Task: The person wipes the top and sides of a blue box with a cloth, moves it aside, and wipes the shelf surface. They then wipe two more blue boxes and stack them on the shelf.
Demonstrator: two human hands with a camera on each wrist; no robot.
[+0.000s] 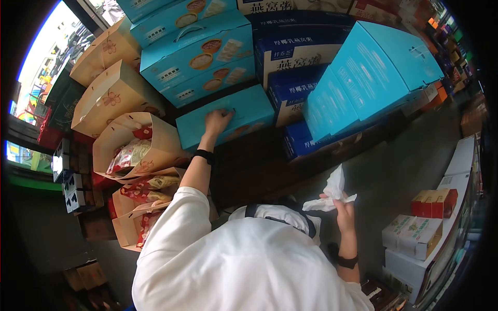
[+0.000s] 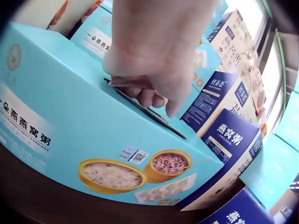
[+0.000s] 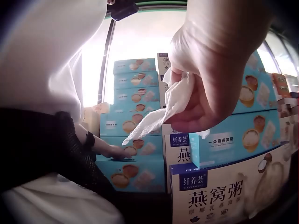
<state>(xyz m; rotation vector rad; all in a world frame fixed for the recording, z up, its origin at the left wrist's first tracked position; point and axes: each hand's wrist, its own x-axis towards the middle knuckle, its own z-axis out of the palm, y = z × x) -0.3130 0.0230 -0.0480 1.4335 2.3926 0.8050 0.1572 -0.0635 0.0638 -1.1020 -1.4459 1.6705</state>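
Observation:
My left hand (image 1: 218, 122) is on top of a turquoise porridge gift box (image 1: 251, 106) at the front of the stack. In the left wrist view its fingers curl round the carry handle (image 2: 159, 119) along the box's top edge; part of the handle is hidden by the hand. Bowls of porridge and Chinese lettering are printed on the box front. Off to the right, my right hand (image 1: 345, 215) holds a crumpled white tissue (image 1: 336, 180). The right wrist view shows the tissue (image 3: 174, 103) pinched in the fingers, one end hanging loose.
More turquoise boxes (image 1: 199, 54) are stacked behind, beside blue-and-cream boxes (image 1: 298, 85). At right, turquoise boxes (image 1: 371, 72) rest on blue ones. Beige paper bags (image 1: 111, 98), some filled with red packets, line the left. A shelf at far right bears white cartons (image 1: 412, 236).

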